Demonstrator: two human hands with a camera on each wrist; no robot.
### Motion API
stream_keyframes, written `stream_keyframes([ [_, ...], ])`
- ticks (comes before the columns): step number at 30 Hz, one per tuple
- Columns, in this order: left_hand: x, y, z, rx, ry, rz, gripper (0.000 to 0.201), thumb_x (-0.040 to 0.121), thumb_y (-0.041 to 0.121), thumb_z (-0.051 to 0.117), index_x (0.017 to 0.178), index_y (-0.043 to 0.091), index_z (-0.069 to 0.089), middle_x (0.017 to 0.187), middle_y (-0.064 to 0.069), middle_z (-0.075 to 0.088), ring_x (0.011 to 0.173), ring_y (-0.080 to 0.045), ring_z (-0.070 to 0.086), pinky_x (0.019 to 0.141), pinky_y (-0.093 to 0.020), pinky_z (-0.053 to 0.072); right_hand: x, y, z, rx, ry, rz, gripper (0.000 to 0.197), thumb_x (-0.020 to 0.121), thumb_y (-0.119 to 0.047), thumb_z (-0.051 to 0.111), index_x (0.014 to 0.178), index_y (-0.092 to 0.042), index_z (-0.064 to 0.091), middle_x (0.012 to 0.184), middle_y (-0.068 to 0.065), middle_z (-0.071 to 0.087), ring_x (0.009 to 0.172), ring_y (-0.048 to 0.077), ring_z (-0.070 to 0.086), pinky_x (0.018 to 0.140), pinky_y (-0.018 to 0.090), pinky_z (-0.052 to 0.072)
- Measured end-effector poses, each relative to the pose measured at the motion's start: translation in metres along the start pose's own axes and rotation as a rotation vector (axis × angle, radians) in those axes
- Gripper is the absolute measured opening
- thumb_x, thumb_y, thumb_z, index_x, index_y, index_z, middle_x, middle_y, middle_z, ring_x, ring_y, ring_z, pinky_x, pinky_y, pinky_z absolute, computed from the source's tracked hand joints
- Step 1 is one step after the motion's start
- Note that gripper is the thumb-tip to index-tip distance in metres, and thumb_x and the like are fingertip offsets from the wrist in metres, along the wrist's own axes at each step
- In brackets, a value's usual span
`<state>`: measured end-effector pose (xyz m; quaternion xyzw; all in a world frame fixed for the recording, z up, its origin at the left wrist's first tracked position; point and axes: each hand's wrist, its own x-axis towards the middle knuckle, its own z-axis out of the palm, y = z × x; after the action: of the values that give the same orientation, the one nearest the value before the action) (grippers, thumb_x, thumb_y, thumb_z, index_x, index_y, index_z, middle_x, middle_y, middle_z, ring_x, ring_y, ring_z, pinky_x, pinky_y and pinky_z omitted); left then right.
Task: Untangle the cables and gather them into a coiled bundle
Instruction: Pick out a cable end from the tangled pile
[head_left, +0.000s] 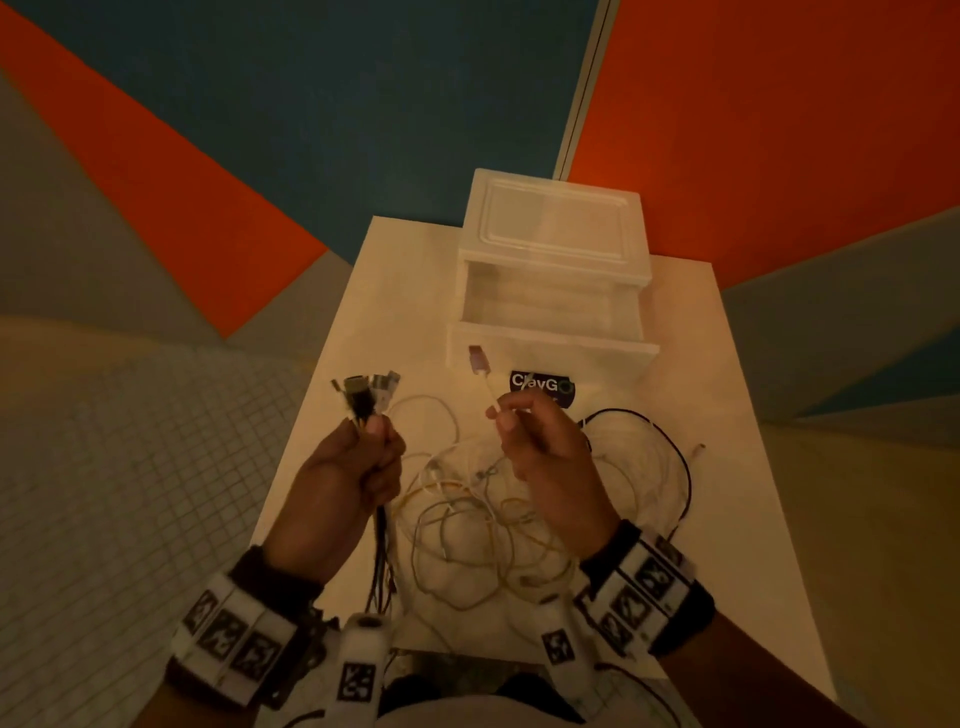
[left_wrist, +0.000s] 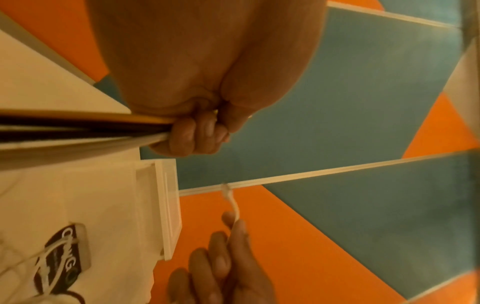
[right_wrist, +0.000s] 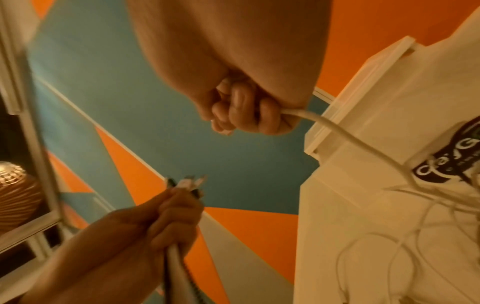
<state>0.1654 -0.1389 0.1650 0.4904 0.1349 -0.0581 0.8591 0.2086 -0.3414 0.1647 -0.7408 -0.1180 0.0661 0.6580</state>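
White and black cables (head_left: 483, 519), loosely looped, lie on the desk (head_left: 727, 415) below and between both hands; most of the tangle is not yet gathered.

Left hand (head_left: 348, 478): fist curled round a bunch of plugs (head_left: 366, 391), which stand up just above the thumb, their leads hanging down past the wrist. Judged purpose: ends are collected in one grip so the lengths can be drawn straight and coiled together.

Right hand (head_left: 545, 452): thumb and forefinger pinch a single white lead (head_left: 488, 397) just below its plug (head_left: 477, 359), plug pointing up, other fingers curled round the cord. Held apart from the left hand's bunch, near it; likely the next end to be added to it.

Drawer unit (head_left: 553, 270): white plastic, beyond the hands, drawer pulled open towards them; it looks empty, perhaps meant to take the bundle.

Label (head_left: 543, 387): dark patch on the desk just beyond the right hand, white lettering, reads roughly "ClayGo"; part covered by the fingers, the small line under it illegible.

Risk: loops under the right hand cross one another and may knot if pulled hard.
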Motion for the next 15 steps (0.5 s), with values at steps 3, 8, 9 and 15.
stream_keyframes([
  [3, 0.004, -0.007, 0.019, 0.017, -0.008, -0.022, 0.009, 0.089, 0.019, 0.047, 0.088, 0.010, 0.049, 0.069, -0.001, 0.043, 0.052, -0.009, 0.031, 0.048, -0.021, 0.028, -0.012, -0.008, 0.010, -0.078, -0.032, -0.089, 0.012, 0.098, -0.026, 0.051, 0.097, -0.015, 0.058, 0.063, -0.001, 0.050, 0.056, 0.017, 0.042, 0.053, 0.029, 0.038],
  [8, -0.001, -0.012, 0.041, 0.043, -0.024, -0.034, 0.018, 0.094, 0.024, 0.046, 0.094, 0.008, 0.054, 0.069, -0.001, 0.042, 0.057, -0.011, 0.033, 0.054, -0.026, 0.031, -0.020, -0.009, 0.025, -0.201, -0.031, -0.100, 0.011, 0.098, -0.028, 0.052, 0.094, -0.020, 0.058, 0.068, 0.005, 0.061, 0.060, 0.022, 0.057, 0.057, 0.043, 0.049],
  [9, -0.002, -0.012, 0.043, 0.064, -0.021, -0.028, 0.020, 0.094, 0.026, 0.048, 0.095, 0.007, 0.055, 0.069, -0.004, 0.041, 0.059, -0.014, 0.033, 0.056, -0.027, 0.031, -0.021, -0.010, 0.027, -0.214, -0.035, -0.095, 0.012, 0.098, -0.029, 0.051, 0.093, -0.020, 0.057, 0.071, 0.003, 0.064, 0.062, 0.021, 0.061, 0.059, 0.045, 0.051],
  [15, -0.008, -0.015, 0.044, 0.128, -0.014, -0.031, 0.040, 0.092, 0.032, 0.057, 0.109, -0.005, 0.054, 0.097, -0.019, 0.052, 0.092, -0.032, 0.046, 0.084, -0.048, 0.038, -0.023, -0.011, 0.026, -0.433, -0.056, -0.179, 0.018, 0.097, -0.029, 0.052, 0.081, -0.020, 0.052, 0.060, -0.011, 0.052, 0.054, 0.008, 0.052, 0.050, 0.024, 0.043],
])
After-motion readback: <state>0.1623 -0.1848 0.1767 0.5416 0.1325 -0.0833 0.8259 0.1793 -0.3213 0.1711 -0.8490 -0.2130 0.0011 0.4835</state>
